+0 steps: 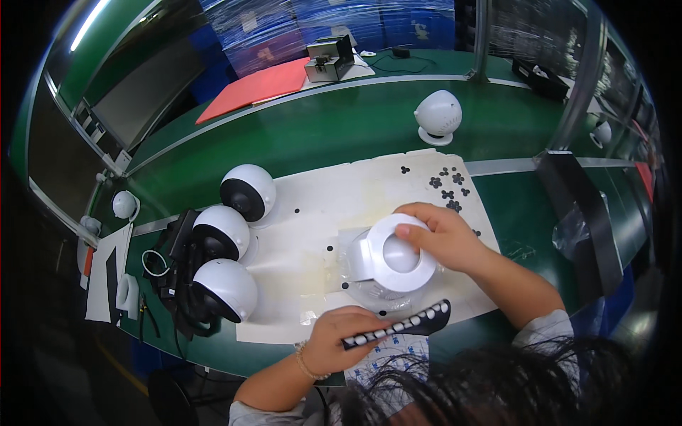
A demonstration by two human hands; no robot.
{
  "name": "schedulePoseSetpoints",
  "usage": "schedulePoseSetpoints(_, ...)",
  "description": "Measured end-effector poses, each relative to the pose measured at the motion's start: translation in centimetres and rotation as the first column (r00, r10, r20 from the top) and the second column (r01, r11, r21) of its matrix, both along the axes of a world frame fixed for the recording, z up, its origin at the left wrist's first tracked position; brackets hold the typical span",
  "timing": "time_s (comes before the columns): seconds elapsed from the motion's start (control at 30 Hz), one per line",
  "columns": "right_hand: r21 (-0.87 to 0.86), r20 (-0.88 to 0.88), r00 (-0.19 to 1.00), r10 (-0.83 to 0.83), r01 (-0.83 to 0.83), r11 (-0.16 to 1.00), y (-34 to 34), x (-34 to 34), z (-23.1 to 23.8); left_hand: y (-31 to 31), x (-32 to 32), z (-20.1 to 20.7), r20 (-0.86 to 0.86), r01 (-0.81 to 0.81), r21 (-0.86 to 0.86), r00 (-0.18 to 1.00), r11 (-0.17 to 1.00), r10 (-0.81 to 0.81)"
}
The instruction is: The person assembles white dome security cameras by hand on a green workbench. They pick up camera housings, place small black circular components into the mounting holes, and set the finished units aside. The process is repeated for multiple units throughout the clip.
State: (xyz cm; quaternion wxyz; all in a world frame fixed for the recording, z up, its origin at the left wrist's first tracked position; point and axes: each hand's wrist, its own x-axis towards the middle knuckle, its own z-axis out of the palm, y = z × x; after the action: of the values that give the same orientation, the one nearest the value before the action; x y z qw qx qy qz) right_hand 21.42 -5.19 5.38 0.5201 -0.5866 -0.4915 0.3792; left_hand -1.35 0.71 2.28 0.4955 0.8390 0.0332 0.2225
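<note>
Left hand [337, 341] pinches a dotted black strip [408, 324]; right hand [447, 238] (thumb on top) grips a white base [402, 260].

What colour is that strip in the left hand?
The strip in the left hand is black with white spots, best seen in the head view.

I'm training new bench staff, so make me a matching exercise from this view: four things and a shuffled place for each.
Things:
1. black strip with white dots
2. pliers
3. white ring-shaped part
4. metal box

Places:
A. gripped by the right hand
B. beside the red sheet
C. in the left hand
D. at the green table's left end

Pairs: 1-C, 2-D, 3-A, 4-B
</note>
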Motion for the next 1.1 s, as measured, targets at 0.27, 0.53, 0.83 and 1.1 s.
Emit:
schedulePoseSetpoints(0.27,0.456,0.59,0.802,-0.092,-0.236,0.858,-5.9,-1.5,0.5,-0.5,-0.3,0.3,-0.034,-0.26,-0.253,0.965,0.932,0.26)
schedulePoseSetpoints(0.53,0.262,0.515,0.857,0.015,-0.175,0.949,-6.5,-1.6,0.7,0.3,-0.3,-0.8,0.102,-0.205,0.045,0.975,0.978,0.2)
schedulePoseSetpoints(0.83,0.427,0.665,0.745,-0.05,-0.325,0.843,-6.2,0.0,2.0,0.1,-0.2,-1.2,0.085,-0.24,-0.069,0.966,0.968,0.245)
schedulePoseSetpoints(1.1,0.42,0.806,0.573,-0.146,-0.379,0.825,-5.8,-2.0,1.6,-0.3,0.0,-0.8,0.053,-0.271,-0.056,0.96,0.961,0.274)
